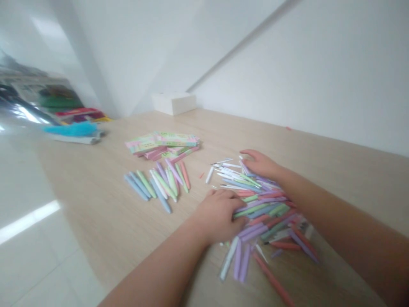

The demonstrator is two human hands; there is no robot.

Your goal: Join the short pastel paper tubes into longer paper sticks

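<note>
A loose pile of pastel pens and pen parts (258,209) in purple, green, blue, coral and white lies on the table between my hands. My left hand (220,213) rests against the pile's left side, thumb apart from the fingers, its fingertips touching pens. At the far edge of the pile is my right hand (260,164), index finger stretched out and thumb apart, beside a tilted white-and-purple pen (243,165). Some of the pile is covered by the right forearm. To the left lies a smaller spread group of pens (164,181).
Several flat printed pastel boxes (162,145) are stacked behind the smaller group. A white box (175,103) stands against the wall. Blue and white packaging (73,130) lies at the far left table edge, with tiled floor (32,238) beyond. A small red piece (288,128) lies near the wall.
</note>
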